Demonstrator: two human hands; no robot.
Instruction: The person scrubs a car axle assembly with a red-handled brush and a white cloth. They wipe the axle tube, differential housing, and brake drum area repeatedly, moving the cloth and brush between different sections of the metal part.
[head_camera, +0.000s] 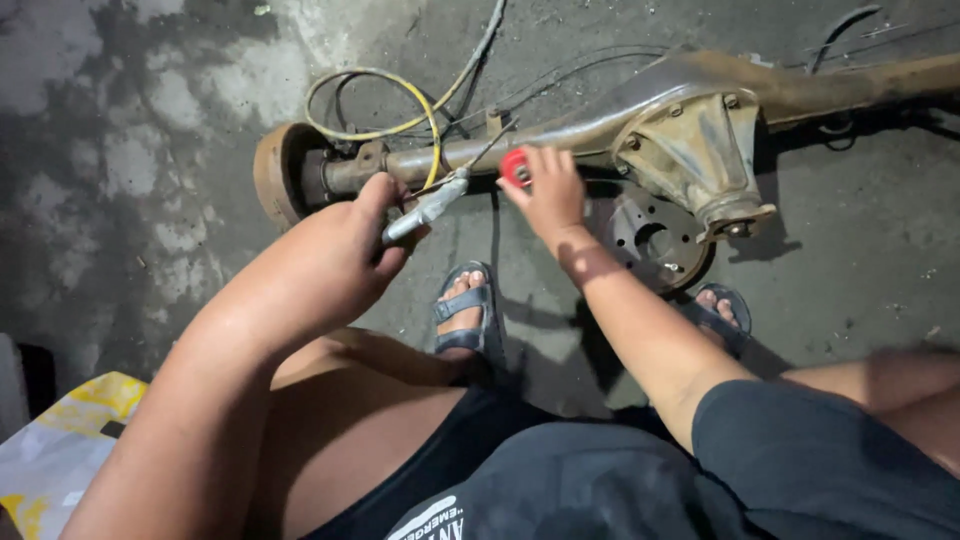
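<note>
Two hands over a rusty rear axle housing (600, 125), lying across the stained concrete floor (150, 150), brake drum (275, 170) at its left end, differential casing (700, 150) toward the right. Left hand (345, 245) closed around a silvery cable end (425, 208), thumb up, yellow cable (400, 100) looping above. Right hand (550, 195) stretched forward, fingertips gripping a small red round part (514, 166) against the axle tube. Sandalled feet (465, 315) just below; round metal flange plate (650, 240) flat on the floor beside.

Axle (560, 130) across floor (150, 150); drum (275, 172) at left end, disc (650, 240) under housing (690, 140), feet (465, 310) nearer
</note>
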